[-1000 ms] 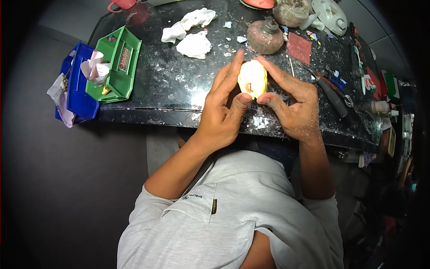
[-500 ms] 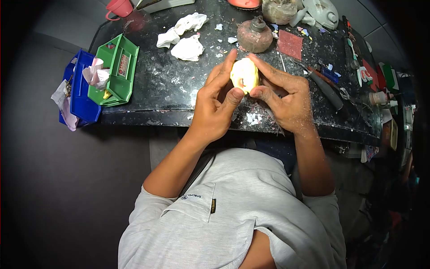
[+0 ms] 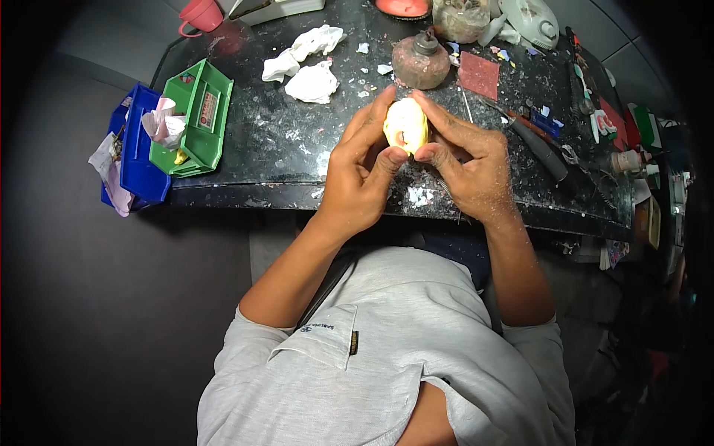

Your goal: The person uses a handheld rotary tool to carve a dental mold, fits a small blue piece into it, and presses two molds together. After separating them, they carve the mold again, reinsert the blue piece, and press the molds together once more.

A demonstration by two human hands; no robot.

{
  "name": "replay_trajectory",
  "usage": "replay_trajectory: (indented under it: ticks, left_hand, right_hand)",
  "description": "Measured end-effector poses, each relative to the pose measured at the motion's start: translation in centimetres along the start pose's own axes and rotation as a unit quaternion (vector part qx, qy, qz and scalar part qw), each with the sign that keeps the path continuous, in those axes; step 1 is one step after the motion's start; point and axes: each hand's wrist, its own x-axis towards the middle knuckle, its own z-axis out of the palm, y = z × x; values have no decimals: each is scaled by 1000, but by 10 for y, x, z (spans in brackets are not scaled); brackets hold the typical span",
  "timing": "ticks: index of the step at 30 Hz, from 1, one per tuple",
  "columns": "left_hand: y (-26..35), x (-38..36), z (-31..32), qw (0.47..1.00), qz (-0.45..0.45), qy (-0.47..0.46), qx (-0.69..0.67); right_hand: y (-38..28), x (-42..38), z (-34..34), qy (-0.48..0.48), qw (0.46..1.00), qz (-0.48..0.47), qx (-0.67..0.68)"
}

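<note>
A pale yellow rounded piece (image 3: 407, 125) with a small reddish spot near its lower end is held up over the front part of the black table. My left hand (image 3: 360, 167) grips it from the left side, thumb at the bottom and fingertips near the top. From the right, my right hand (image 3: 474, 165) holds the same piece between thumb and fingers. The glare on its surface hides fine detail. Behind it stands a dusty round jar (image 3: 421, 63) with a dark top.
Green bin (image 3: 216, 141) and blue bin (image 3: 141, 175) sit at the table's left edge. Crumpled white tissues (image 3: 312, 82) lie behind my left hand. A red square sheet (image 3: 479, 75) and a dark-handled tool (image 3: 539, 149) lie right; a pink cup (image 3: 201, 16) stands back left.
Both hands still hold the yellow piece in nearly the same pose. The view has shifted slightly; no other clear movement shows.
</note>
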Motion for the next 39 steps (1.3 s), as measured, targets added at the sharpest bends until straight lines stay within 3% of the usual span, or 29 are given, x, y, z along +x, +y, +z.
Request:
replay_trajectory:
  ticks: [3,6,9,12,19,21,24,30,34,36,39]
  left_hand:
    - [-2,0,1,995,-50,7,-82]
    - [-3,-1,1,1000,2,2,19]
    - [-7,-1,1,997,-36,9,-65]
    - [-5,-1,1,1000,-9,5,1]
    - [-2,-2,3,999,-35,1,-38]
    - [-2,-2,3,1000,-15,8,26]
    - [-4,-3,2,998,-37,5,-53]
    - [-2,-3,3,1000,-9,15,11]
    - [0,-2,4,997,-55,8,-60]
    - [-4,-2,4,1000,-9,12,3]
    - [-1,-3,4,1000,-13,11,-2]
  right_hand:
    - [0,2,-7,-26,994,-54,-95]
    - [1,1,-3,-3,998,-33,-51]
    - [0,0,-5,-12,995,-54,-86]
    - [4,1,-5,-13,997,-37,-70]
    - [-2,-1,-6,-19,995,-50,-88]
    - [-1,-1,-4,-4,995,-36,-91]
    - [-2,0,-7,-18,992,-67,-107]
    - [0,-1,-1,1,995,-45,-87]
    - [-3,0,-7,-14,991,-72,-112]
    - [-4,0,-6,-11,993,-44,-110]
    - [-2,-1,-4,-7,993,-51,-105]
